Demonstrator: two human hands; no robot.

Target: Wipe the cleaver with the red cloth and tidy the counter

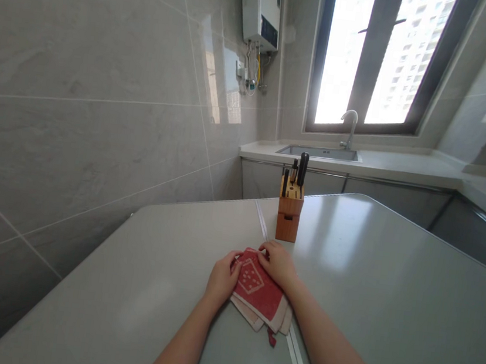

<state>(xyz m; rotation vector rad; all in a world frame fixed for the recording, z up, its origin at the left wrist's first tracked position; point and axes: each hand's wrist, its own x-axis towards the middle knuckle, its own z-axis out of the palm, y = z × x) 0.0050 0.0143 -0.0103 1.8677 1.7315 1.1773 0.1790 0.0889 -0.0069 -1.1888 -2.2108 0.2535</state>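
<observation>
A folded red cloth (262,293) with a pale pattern and pale edges lies on the table in front of me, its layers fanned out toward me. A small red loop or tag hangs out at its near side. My left hand (222,277) grips the cloth's left edge, with the thumb on top. At the far right corner, my right hand (278,263) is closed on the cloth, fingers curled over its edge. Just beyond my right hand stands a wooden knife block (287,226), upright, with several black-handled tools in its slots.
The pale table (161,266) has a metal seam running under the cloth. Tiled wall (97,146) rises on the left. At the back are a counter with a sink (317,152) and faucet (353,127), a window above, and a water heater (259,10) on the wall.
</observation>
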